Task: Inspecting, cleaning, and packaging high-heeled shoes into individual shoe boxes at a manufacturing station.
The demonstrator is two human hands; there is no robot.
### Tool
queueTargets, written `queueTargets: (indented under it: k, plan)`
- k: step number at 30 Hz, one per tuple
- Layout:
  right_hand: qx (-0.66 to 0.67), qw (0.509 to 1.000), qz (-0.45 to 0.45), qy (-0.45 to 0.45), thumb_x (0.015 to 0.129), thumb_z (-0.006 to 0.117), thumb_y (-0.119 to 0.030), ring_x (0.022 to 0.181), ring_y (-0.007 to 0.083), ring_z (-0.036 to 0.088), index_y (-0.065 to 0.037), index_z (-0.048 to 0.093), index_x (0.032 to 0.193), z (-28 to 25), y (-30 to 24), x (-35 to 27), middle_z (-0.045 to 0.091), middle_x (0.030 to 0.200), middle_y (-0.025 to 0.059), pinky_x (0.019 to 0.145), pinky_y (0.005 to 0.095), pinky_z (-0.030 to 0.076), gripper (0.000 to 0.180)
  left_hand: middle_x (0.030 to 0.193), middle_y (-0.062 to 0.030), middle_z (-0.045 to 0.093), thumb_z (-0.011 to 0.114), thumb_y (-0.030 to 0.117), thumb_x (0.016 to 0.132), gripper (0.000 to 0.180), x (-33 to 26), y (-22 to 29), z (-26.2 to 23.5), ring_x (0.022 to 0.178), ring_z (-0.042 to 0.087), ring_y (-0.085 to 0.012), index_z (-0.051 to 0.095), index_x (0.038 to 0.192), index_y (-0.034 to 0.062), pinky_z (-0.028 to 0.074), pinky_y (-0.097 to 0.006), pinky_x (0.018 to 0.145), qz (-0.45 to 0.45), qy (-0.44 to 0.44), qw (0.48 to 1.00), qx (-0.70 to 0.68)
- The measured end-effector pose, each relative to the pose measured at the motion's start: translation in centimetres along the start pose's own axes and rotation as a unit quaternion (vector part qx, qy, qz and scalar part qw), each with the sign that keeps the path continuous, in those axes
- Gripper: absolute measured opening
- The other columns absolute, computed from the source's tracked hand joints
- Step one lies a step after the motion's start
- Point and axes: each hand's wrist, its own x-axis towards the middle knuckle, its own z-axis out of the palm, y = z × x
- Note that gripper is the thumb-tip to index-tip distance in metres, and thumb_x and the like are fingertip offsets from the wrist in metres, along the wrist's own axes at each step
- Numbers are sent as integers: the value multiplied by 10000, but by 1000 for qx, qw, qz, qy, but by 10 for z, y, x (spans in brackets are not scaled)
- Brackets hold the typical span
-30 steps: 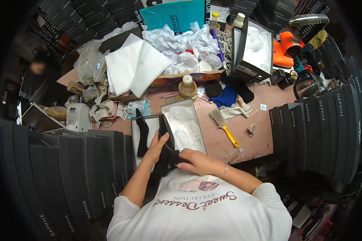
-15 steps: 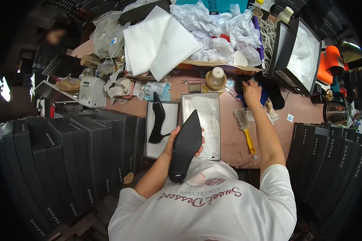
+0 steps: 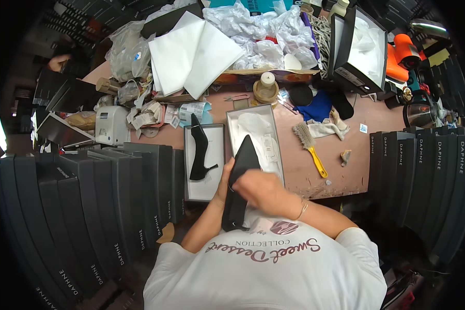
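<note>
A black pointed-toe pump (image 3: 236, 202) is held up just in front of the wearer's chest, toe pointing away, overlapping the near end of a tissue-lined shoebox (image 3: 230, 129). The left grip (image 3: 222, 187) clasps it from the left side, thumb along its edge, which seems meant to steady the shoe while leaving its near face exposed. The right grip (image 3: 264, 190) lies over its middle with fingers curled in; that hand is blurred, so whether it touches the shoe or has anything in its fingers I cannot tell.

Just left of the lined box, a shallow box half (image 3: 204, 199) cradles the matching pump (image 3: 199, 150) on its side, presumably to keep the pair together and off the bench (image 3: 346, 178). The white tissue (image 3: 253, 126) probably serves as padding against scuffs.

To the right, a yellow-handled brush (image 3: 318, 163) lies with its handle toward the wearer, convenient for the right side. Beyond it, a blue cloth (image 3: 315, 107) and a round black pad (image 3: 300, 95) sit close together, perhaps grouped for handy reach, with a white-capped jar (image 3: 266, 90) to their left.

Farther back, loose white sheets (image 3: 191, 57) lean near crumpled tissue (image 3: 263, 31), likely packing stock. Dark shoeboxes stand on edge in a left row (image 3: 98, 196) and a right row (image 3: 429, 170), an arrangement that would save room and keep each within reach.
</note>
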Motion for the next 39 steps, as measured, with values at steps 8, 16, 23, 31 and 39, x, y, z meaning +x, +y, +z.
queueTargets:
  k: [8,16,23,31,39]
  plan:
    - [-44,997,20,-54,765,703,-140,641,298,602,-63,554,780,4,-25,-1,557,665,104,564,380,485,168,1079,-139,615,341,600,929,671,-25,-6,2,802,669,-229,494,1254,33,578,-319,604,65,36,997,-12]
    - [-107,993,13,49,810,621,-170,619,275,603,-100,529,741,4,-7,-1,564,683,77,531,394,487,135,1089,-161,611,446,588,861,738,-28,-10,-17,928,641,-249,417,1337,25,578,-395,685,72,-132,988,16]
    - [-120,990,-25,66,761,630,-111,616,248,587,-119,544,762,3,-17,-19,511,664,49,536,368,489,87,1047,-208,584,394,652,849,878,-24,-17,5,894,609,-286,267,1451,27,526,-393,761,105,-2,990,-94]
    - [-116,992,35,27,791,648,-154,744,283,590,-68,590,880,17,-9,0,548,794,83,565,396,471,136,1089,-180,557,394,633,851,786,-6,-19,-30,912,574,-298,374,1391,62,500,-442,783,88,-133,981,-111]
    - [105,939,-31,-327,797,630,-84,821,252,604,-45,679,988,35,-35,-36,562,882,77,685,361,497,201,1038,-175,517,441,665,847,772,-5,-18,-78,741,484,-275,322,1428,170,489,-379,584,64,-212,944,-243]
